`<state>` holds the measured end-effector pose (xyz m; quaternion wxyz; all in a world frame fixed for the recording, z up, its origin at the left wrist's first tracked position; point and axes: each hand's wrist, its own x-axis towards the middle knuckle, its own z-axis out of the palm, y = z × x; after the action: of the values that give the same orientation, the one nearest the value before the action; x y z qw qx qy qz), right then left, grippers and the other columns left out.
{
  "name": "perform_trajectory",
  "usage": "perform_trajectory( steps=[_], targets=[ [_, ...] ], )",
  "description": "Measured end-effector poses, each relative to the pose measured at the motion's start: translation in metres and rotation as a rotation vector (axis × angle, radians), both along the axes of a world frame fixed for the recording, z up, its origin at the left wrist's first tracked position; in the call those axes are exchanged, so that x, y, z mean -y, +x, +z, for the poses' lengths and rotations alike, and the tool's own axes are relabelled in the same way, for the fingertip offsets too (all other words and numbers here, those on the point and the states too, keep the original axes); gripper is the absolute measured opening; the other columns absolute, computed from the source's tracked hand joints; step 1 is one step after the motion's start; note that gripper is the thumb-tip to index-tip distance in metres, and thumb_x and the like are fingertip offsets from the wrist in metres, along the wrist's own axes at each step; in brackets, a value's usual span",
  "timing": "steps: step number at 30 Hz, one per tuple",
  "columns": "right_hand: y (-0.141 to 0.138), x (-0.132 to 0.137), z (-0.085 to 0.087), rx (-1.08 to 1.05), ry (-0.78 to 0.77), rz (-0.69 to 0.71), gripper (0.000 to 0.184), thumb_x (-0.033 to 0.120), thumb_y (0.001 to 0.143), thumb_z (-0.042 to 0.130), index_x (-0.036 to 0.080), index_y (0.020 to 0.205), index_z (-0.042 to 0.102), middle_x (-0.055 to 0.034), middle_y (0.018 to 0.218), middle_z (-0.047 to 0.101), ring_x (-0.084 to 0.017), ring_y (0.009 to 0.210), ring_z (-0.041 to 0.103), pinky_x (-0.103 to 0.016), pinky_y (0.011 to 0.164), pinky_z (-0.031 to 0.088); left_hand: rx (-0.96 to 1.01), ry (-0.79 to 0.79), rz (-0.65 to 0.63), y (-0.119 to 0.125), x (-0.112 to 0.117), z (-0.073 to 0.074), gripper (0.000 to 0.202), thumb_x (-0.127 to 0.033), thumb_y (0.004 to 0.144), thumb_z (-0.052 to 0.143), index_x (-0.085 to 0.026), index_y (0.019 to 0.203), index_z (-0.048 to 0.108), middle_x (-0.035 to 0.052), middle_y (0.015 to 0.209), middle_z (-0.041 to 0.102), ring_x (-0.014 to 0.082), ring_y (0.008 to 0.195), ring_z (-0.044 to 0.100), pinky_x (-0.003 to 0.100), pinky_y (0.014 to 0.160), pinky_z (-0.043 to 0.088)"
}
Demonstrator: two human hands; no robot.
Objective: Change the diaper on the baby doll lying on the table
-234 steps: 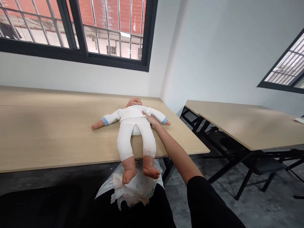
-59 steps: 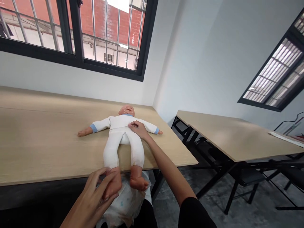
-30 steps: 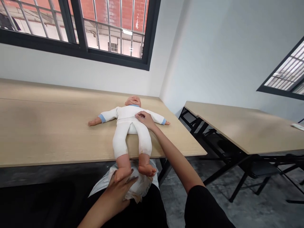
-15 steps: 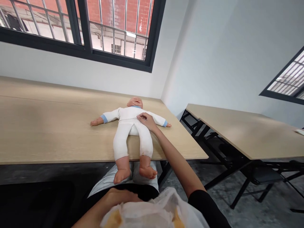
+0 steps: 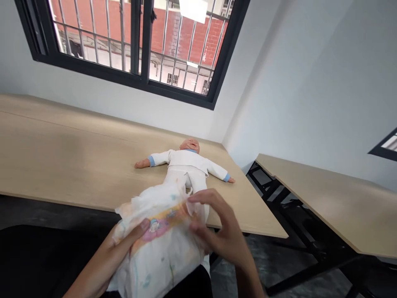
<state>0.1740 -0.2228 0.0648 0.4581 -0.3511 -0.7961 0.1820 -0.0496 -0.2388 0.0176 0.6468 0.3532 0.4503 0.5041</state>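
Observation:
A white disposable diaper (image 5: 167, 256) with a printed orange and pink waistband is held up in front of me. My left hand (image 5: 124, 244) grips its left side, thumb lying over the front band. At the diaper's right edge is my right hand (image 5: 220, 223), thumb and index finger apart beside the waistband corner; the fingertips are slightly blurred. Behind the diaper, a baby doll (image 5: 187, 159) in a white outfit with blue cuffs lies face up on the table, arms spread. The diaper covers most of the doll's lower legs and its feet.
The light wood table (image 5: 77, 153) runs along the wall beneath a barred window (image 5: 182, 49). A second wood table (image 5: 316, 194) stands to the right across a gap. A dark seat (image 5: 37, 260) is at lower left.
My right hand has left the doll's torso and come back to the diaper. The diaper has risen into view in my left hand, its printed band now facing me. The view has shifted.

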Motion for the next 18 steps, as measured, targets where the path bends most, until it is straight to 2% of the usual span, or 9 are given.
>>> perform_trajectory(
  steps=[3, 5, 7, 10, 13, 16, 18],
  targets=[
    [-0.010, 0.016, -0.015, 0.181, -0.057, -0.022, 0.078, 0.045, 0.070, 0.077, 0.044, 0.138, 0.039, -0.0057, 0.132, 0.051, -0.030, 0.124, 0.046, -0.050, 0.102, 0.043, 0.060, -0.037, -0.049, 0.005, 0.003, -0.001, 0.062, -0.050, 0.066, 0.077, -0.018, 0.118, 0.065, 0.0089, 0.103, 0.073, 0.0332, 0.102, 0.066, 0.042, 0.087, 0.055],
    [-0.015, 0.015, -0.028, 0.204, -0.104, -0.082, 0.090, 0.049, 0.067, 0.077, 0.044, 0.142, 0.030, -0.0066, 0.135, 0.048, -0.032, 0.125, 0.044, -0.052, 0.102, 0.042, 0.080, -0.067, -0.076, 0.007, 0.004, -0.003, 0.064, -0.050, 0.066, 0.077, -0.017, 0.118, 0.064, 0.0100, 0.105, 0.072, 0.0334, 0.100, 0.066, 0.043, 0.088, 0.055],
    [-0.017, 0.012, -0.040, 0.174, -0.140, -0.146, 0.090, 0.049, 0.066, 0.078, 0.045, 0.142, 0.030, -0.0067, 0.128, 0.053, -0.031, 0.119, 0.049, -0.050, 0.097, 0.046, 0.090, -0.089, -0.107, 0.007, 0.004, -0.005, 0.065, -0.049, 0.066, 0.078, -0.017, 0.119, 0.063, 0.0100, 0.106, 0.072, 0.0323, 0.099, 0.067, 0.042, 0.091, 0.053],
    [-0.018, 0.012, -0.050, 0.171, -0.156, -0.170, 0.075, 0.043, 0.067, 0.078, 0.044, 0.133, 0.042, -0.0051, 0.112, 0.060, -0.028, 0.106, 0.055, -0.045, 0.089, 0.052, 0.115, -0.076, -0.150, 0.005, 0.005, -0.010, 0.068, -0.052, 0.065, 0.078, -0.018, 0.121, 0.062, 0.0095, 0.109, 0.071, 0.0315, 0.100, 0.067, 0.041, 0.095, 0.051],
    [-0.019, 0.018, -0.050, 0.242, -0.102, -0.150, 0.055, 0.040, 0.070, 0.077, 0.041, 0.120, 0.054, -0.0046, 0.100, 0.061, -0.025, 0.096, 0.057, -0.040, 0.082, 0.054, 0.208, -0.070, -0.175, 0.002, 0.010, -0.011, 0.074, -0.064, 0.064, 0.073, -0.018, 0.121, 0.063, 0.0103, 0.108, 0.071, 0.0336, 0.105, 0.064, 0.043, 0.096, 0.050],
    [-0.024, 0.029, -0.043, 0.259, 0.053, -0.184, 0.026, 0.033, 0.078, 0.071, 0.033, 0.103, 0.063, -0.0046, 0.089, 0.056, -0.020, 0.083, 0.057, -0.032, 0.069, 0.054, 0.314, -0.156, -0.204, -0.001, 0.013, -0.009, 0.078, -0.070, 0.064, 0.068, -0.015, 0.120, 0.065, 0.0123, 0.106, 0.071, 0.0353, 0.110, 0.061, 0.043, 0.097, 0.049],
    [-0.025, 0.038, -0.039, 0.199, 0.195, -0.194, 0.012, 0.021, 0.085, 0.061, 0.028, 0.094, 0.064, -0.0055, 0.091, 0.053, -0.017, 0.085, 0.057, -0.028, 0.067, 0.053, 0.348, -0.190, -0.197, -0.003, 0.012, -0.009, 0.075, -0.067, 0.066, 0.068, -0.013, 0.118, 0.066, 0.0132, 0.106, 0.071, 0.0359, 0.112, 0.060, 0.043, 0.098, 0.048]
  ],
)
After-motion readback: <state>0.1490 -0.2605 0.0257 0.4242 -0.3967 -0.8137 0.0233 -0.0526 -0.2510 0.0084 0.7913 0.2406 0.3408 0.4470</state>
